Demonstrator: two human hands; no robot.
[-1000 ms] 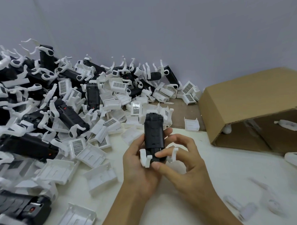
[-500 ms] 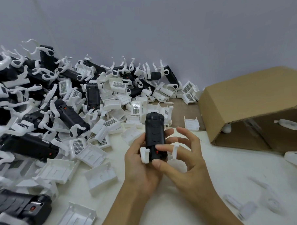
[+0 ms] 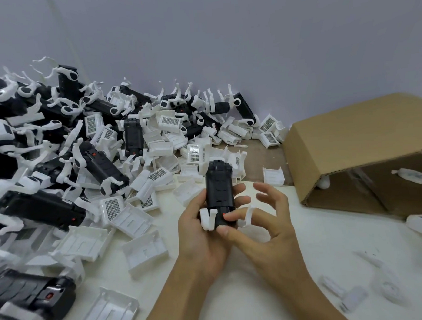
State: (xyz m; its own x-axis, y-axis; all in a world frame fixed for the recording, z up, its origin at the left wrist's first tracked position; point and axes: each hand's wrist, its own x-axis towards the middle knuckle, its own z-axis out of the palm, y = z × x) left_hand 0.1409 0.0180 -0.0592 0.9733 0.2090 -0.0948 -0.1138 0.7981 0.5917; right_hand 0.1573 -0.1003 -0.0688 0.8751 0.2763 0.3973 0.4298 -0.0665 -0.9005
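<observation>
The left hand [image 3: 198, 235] holds a black device [image 3: 218, 188] upright above the counter [image 3: 306, 259], about midway between its left and right edges and closer to the far edge. The grip of this hand is closed around the device: the thumb lies on the left side and the fingers come around from behind on the right side. The right hand [image 3: 266, 232] meets it from the right. Its grip pinches the lower end of the device between thumb and index finger, while the other fingers are spread in the air. A white clip [image 3: 206, 220] sticks out at the lower left of the device, touching the left thumb.

A big pile of black and white parts [image 3: 84, 153] covers the left side of the counter up to the wall [image 3: 224, 38] at the far edge. A white tray [image 3: 146, 253] lies near the pile, left of the left wrist. A cardboard box [image 3: 349, 139] lies on its side at the right edge, with its opening facing the near edge.
</observation>
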